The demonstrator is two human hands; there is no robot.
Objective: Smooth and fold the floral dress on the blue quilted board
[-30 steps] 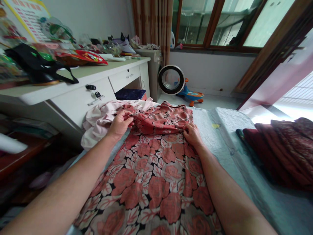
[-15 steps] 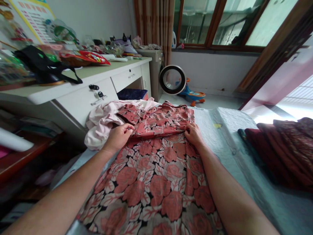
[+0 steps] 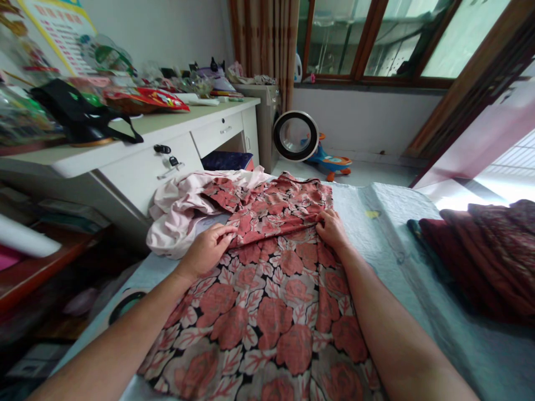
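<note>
A rose-patterned garment [image 3: 271,312] in red, grey and black lies spread lengthwise before me, its far part bunched into a crosswise fold. My left hand [image 3: 211,248] pinches the left end of that fold between thumb and fingers. At the right edge, my right hand [image 3: 332,228] is closed on the cloth, knuckles up. A crumpled pale pink cloth [image 3: 171,217] lies beyond my left hand, partly under the garment's far left side. Both hands rest low, close to the surface.
The garment lies on a light blue cover [image 3: 388,245]. A stack of folded dark red clothes [image 3: 472,262] sits at the right. Farther off stand a cluttered white desk [image 3: 167,125], a washing machine with its round door [image 3: 296,136] swung out, and a blue ride-on toy [image 3: 330,161].
My left hand has moved slightly right and nearer to me, drawing the fold's left end with it. My right hand stays put, still gripping the cloth.
</note>
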